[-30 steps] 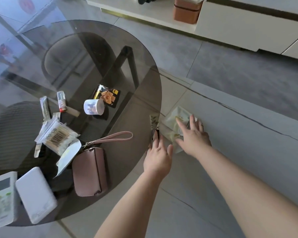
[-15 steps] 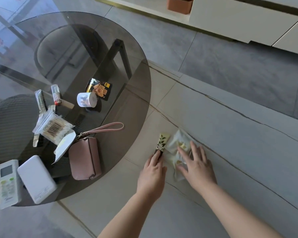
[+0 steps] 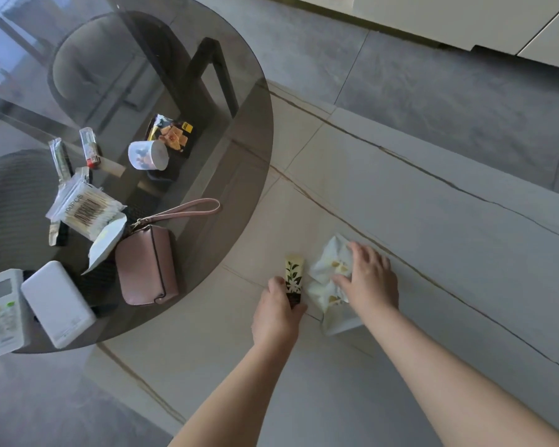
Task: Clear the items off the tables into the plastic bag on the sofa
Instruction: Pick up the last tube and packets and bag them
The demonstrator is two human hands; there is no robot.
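Round smoked-glass table (image 3: 239, 130) at left on dark legs, pale marble-look slab surface (image 3: 433, 240) with thin veins beside it, grey floor tiles (image 3: 433, 101), cream cabinet (image 3: 465, 21) along top edge, soft daylight

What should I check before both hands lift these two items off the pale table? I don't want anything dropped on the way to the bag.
1. Left hand grips the leaf-print tube: ok.
2. Right hand has a closed grip on the clear snack packet: not ok, fingers lie on top.
3. Packet sealed: cannot tell.
4. Plastic bag in view: not ok.
5. Glass table items out of the way: ok.
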